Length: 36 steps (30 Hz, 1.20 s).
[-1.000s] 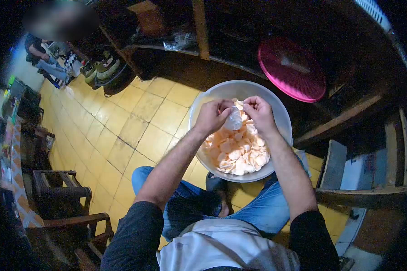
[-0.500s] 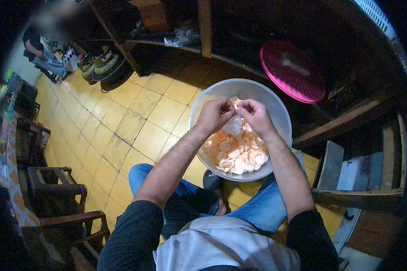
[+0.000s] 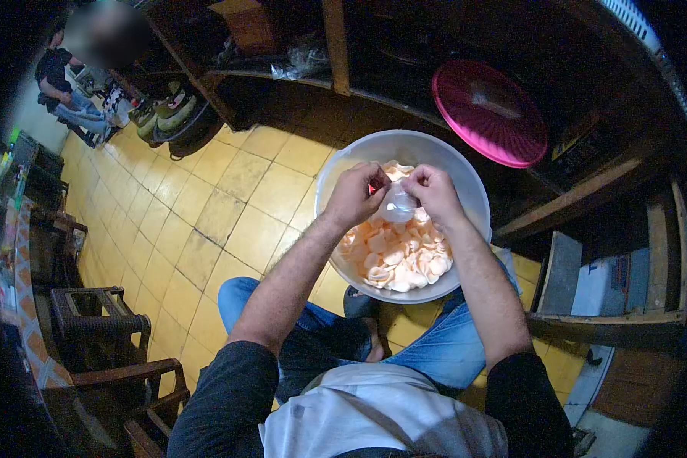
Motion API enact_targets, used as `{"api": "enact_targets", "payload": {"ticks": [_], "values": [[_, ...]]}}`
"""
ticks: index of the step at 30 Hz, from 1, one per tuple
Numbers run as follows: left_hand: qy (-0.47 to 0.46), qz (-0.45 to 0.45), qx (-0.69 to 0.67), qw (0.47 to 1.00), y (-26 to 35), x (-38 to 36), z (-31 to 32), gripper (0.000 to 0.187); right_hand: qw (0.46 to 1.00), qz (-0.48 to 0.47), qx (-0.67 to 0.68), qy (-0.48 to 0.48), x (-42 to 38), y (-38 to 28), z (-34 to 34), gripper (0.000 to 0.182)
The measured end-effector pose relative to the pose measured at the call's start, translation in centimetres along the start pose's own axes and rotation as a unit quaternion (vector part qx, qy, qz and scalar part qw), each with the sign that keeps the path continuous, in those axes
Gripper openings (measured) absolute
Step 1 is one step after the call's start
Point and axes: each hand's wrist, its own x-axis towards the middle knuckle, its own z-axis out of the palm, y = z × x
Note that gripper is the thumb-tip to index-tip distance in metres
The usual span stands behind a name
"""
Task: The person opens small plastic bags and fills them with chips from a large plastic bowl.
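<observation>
A small clear plastic bag (image 3: 399, 206) hangs between my two hands over a big whitish tub (image 3: 477, 191). My left hand (image 3: 357, 196) pinches one side of the bag's top, and a small bit of red shows at its fingers. On the other side, the thumb and fingers of my right hand (image 3: 433, 194) grip the bag's edge. Pale orange crackers (image 3: 404, 259), thin and curled, lie in the tub below both hands. The tub stands on the floor between my legs.
A pink ribbed round lid or tray (image 3: 490, 114) leans beside the wooden shelving (image 3: 337, 46). Green gas cylinders (image 3: 174, 111) stand at the back left, near a person (image 3: 57, 80) in dark clothes. Wooden chairs (image 3: 122, 374) line the left side of the yellow tiled floor (image 3: 240, 183).
The bag hangs wider and shows more fully between my hands, which are slightly farther apart. A bit of red now shows at my left fingers. The person at the back looks more upright.
</observation>
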Motion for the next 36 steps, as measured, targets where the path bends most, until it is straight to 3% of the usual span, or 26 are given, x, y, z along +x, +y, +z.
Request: {"api": "enact_targets", "payload": {"ticks": [2, 4, 5, 6, 10, 13, 15, 18, 19, 22, 23, 24, 25, 27, 28, 29, 30, 31, 32, 33, 35, 36], "values": [[-0.008, 0.005, 0.03, 1.0, -0.1, -0.1, -0.4, 0.012, 0.978, 0.104, 0.179, 0.011, -0.2, -0.5, -0.1, 0.015], [-0.018, 0.011, 0.059, 0.998, -0.1, -0.2, -0.3, 0.014, 0.968, 0.108, 0.228, 0.016, -0.2, -1.0, -0.3, 0.014], [-0.016, 0.059, 0.036, 0.997, 0.0, -0.2, 0.2, 0.017, 0.954, 0.112, 0.276, 0.022, -0.2, -1.0, -0.3, 0.013], [-0.014, 0.107, 0.012, 0.994, 0.1, -0.2, 0.5, 0.02, 0.954, 0.113, 0.277, 0.023, -0.2, -0.9, -0.2, 0.013], [-0.028, 0.125, 0.036, 0.991, -0.1, 0.0, 1.4, 0.02, 0.982, 0.038, 0.185, -0.003, 0.1, 0.0, 0.2, 0.012], [-0.111, 0.097, 0.104, 0.984, 0.1, 0.5, 1.6, 0.02, 0.986, -0.011, 0.164, -0.003, 0.4, 0.2, 0.1, 0.012], [-0.17, 0.063, 0.238, 0.954, 0.9, 0.7, 1.7, 0.014, 0.986, -0.041, 0.161, 0.002, 0.4, 0.2, -0.3, 0.012], [-0.1, 0.109, 0.253, 0.956, -2.5, 1.0, 2.7, 0.009, 0.923, -0.096, 0.371, -0.015, -0.2, -0.7, -0.7, 0.007], [-0.101, 0.109, 0.254, 0.956, -2.0, 1.2, 2.4, 0.009, 0.923, -0.096, 0.373, -0.014, -0.5, -1.3, -1.2, 0.007], [-0.11, 0.098, 0.374, 0.916, -1.7, 1.9, 2.1, 0.011, 0.828, -0.067, 0.544, 0.121, -0.3, -2.4, -3.6, 0.012], [-0.189, 0.032, 0.377, 0.906, -2.4, 2.2, 2.5, 0.013, 0.797, -0.04, 0.575, 0.18, -0.3, -2.6, -4.2, 0.013], [-0.267, -0.033, 0.376, 0.887, -3.0, 2.4, 3.0, 0.016, 0.765, -0.039, 0.617, 0.18, -0.3, -2.6, -4.7, 0.012], [-0.266, -0.03, 0.377, 0.887, -3.4, 2.3, 2.9, 0.016, 0.765, -0.043, 0.617, 0.181, 0.1, -1.2, -5.3, 0.012], [-0.253, 0.014, 0.232, 0.939, -3.9, 1.7, 2.2, 0.023, 0.901, -0.055, 0.363, 0.23, 1.3, 2.2, -6.8, 0.013], [-0.188, -0.003, 0.168, 0.968, -0.6, 1.5, 0.8, 0.028, 0.91, -0.09, 0.353, 0.198, 0.8, 1.1, -6.1, 0.015], [-0.19, 0.001, 0.169, 0.967, -0.3, 1.4, 1.0, 0.028, 0.891, -0.098, 0.388, 0.216, 0.6, 0.0, -5.0, 0.013], [-0.105, -0.07, -0.098, 0.987, -0.1, 1.2, 1.1, 0.032, 0.879, -0.104, 0.404, 0.233, 0.9, -0.1, -4.1, 0.011], [-0.01, -0.137, -0.357, 0.924, 1.0, 0.8, 0.7, 0.037, 0.867, -0.107, 0.419, 0.247, 1.1, -0.3, -3.4, 0.01], [-0.058, -0.234, -0.503, 0.83, 1.8, -0.3, -0.1, 0.051, 0.868, -0.103, 0.419, 0.245, 0.9, -0.4, -3.3, 0.01], [-0.124, -0.241, -0.588, 0.762, 2.4, -0.9, 0.5, 0.06, 0.868, -0.087, 0.436, 0.22, 0.4, -1.2, -3.2, 0.008], [-0.125, -0.312, -0.485, 0.808, 3.9, -3.2, 1.3, 0.059, 0.868, -0.072, 0.452, 0.193, 0.1, -1.6, -3.0, 0.007], [-0.164, -0.274, -0.425, 0.847, 4.4, -3.8, 1.7, 0.055, 0.862, -0.072, 0.454, 0.213, 0.1, -1.6, -3.1, 0.007]]}}
